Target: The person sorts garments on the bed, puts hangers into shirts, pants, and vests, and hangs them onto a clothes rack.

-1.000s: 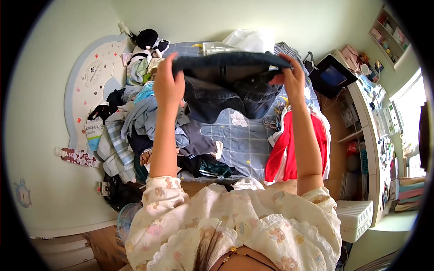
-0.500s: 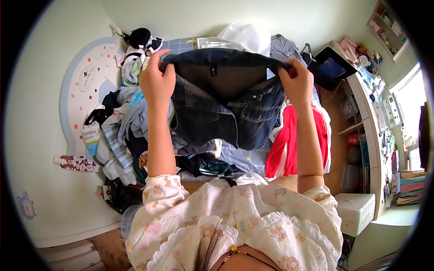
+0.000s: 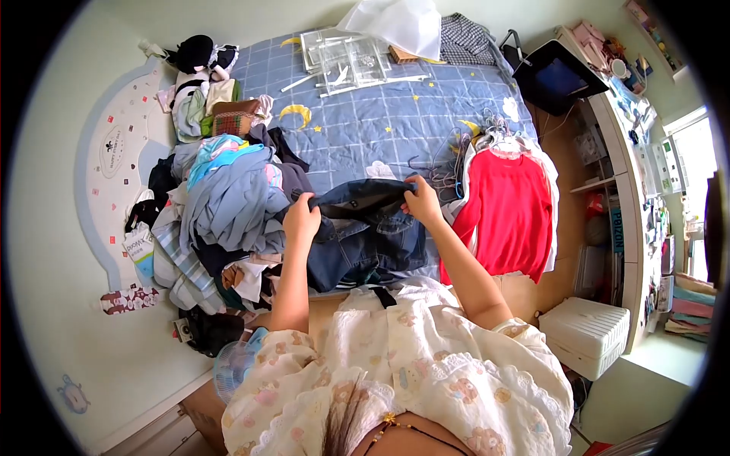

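Observation:
Dark blue denim shorts (image 3: 369, 247) hang between my hands, low over the near edge of the bed, with the waistband toward the far side and its opening showing. My left hand (image 3: 302, 220) pinches the left end of the waistband, close beside the heap of clothes (image 3: 232, 197). At the waistband's right end, my right hand (image 3: 422, 201) has its fingers closed on the denim. The lower part of the shorts hangs toward me, and whether it touches the bed I cannot tell.
A red sweater (image 3: 508, 216) on hangers lies over pale garments at the right. Clear plastic panels (image 3: 350, 64) and a white plastic bag (image 3: 399, 30) rest at the bed's far side. A dark-haired doll (image 3: 195, 55) sits far left, and a white case (image 3: 584, 334) stands at right.
Both hands have come down and closer together, lowering the shorts from raised in front of me toward the near bed edge. The waistband is less stretched, and more of the bed shows.

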A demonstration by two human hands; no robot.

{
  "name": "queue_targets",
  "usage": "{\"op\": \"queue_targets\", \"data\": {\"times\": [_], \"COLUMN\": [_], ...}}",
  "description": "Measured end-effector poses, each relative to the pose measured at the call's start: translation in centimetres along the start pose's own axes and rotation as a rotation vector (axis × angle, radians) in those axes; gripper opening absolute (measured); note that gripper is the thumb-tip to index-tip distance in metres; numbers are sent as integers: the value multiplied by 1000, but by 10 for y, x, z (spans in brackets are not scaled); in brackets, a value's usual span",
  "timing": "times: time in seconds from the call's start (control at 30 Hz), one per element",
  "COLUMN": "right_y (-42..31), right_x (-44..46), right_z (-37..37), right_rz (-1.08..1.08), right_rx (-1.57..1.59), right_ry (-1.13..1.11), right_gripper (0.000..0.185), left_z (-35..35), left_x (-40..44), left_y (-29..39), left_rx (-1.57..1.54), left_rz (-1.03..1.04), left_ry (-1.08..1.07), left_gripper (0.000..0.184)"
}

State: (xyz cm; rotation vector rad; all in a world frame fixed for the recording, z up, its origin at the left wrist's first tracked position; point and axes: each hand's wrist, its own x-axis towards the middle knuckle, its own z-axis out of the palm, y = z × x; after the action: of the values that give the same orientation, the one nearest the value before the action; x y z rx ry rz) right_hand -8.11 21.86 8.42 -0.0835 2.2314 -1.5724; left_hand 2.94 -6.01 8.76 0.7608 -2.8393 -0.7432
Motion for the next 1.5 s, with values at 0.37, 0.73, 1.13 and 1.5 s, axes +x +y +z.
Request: {"op": "queue_targets", "data": {"times": [0.37,0.73,1.13,1.5], "right_y": [240,318,281,125], "right_x": [89,141,141,92], "right_z": [-5,-9,2,1], "right_rz": [385,402,523,-99], "right_rx": [-334,-651,-673,-198], "right_ry": [232,340,-107,402], "right_gripper": [58,65,18,35], "left_z": [80,142,146,94], "left_x": [22,15,17,36], "left_y": [21,-15,-11,-11], "left_rx": [86,37,83,-23], "left_rz": [-284,-520,-355,-159], "left_ry": [-241,-427,-317,78], "left_gripper": [49,45,41,37]}}
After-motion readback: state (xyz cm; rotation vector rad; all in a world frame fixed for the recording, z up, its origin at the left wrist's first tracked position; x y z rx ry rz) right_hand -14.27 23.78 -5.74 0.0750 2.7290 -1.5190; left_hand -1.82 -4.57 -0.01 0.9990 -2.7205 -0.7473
